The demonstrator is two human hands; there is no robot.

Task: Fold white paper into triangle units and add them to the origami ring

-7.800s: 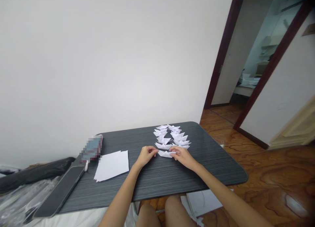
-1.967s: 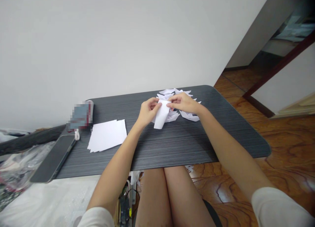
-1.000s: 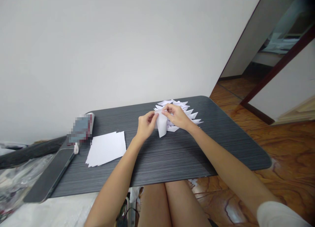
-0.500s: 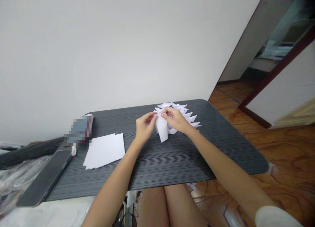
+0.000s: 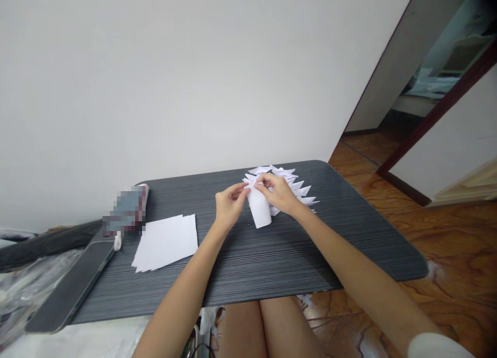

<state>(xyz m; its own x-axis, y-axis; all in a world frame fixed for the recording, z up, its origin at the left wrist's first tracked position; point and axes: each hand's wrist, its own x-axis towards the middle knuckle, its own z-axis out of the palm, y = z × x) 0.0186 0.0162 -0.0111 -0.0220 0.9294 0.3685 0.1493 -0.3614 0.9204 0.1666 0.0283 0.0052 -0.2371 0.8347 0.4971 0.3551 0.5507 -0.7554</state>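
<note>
Both hands work just on the near side of a cluster of pointed folded papers (image 5: 303,190), which sits toward the far right part of the dark bench (image 5: 330,244). The left hand (image 5: 231,205) has its grip closed on the upper left corner of a white paper strip (image 5: 260,209), thumb against fingertips. The right hand (image 5: 277,193) pinches the strip's top edge in its own grip, close beside the left. The strip hangs from them, tilted toward the near side and curving a little; whether its lower edge touches the bench top is hard to tell from this angle. Part of the cluster is hidden behind the right hand, and its tips show beyond the knuckles on the right and far sides.

The tightest side is the far right, where the papers crowd the right hand. A wide stretch of bench top runs from the strip to the near edge, crossed by both forearms, and another reaches to the rounded near right corner. To the left, a gap separates the left hand from a fanned stack of white sheets (image 5: 166,244). Past that, a dark flat device (image 5: 72,288) lies along the bench's left end. The far edge runs along a white wall (image 5: 194,78).
</note>
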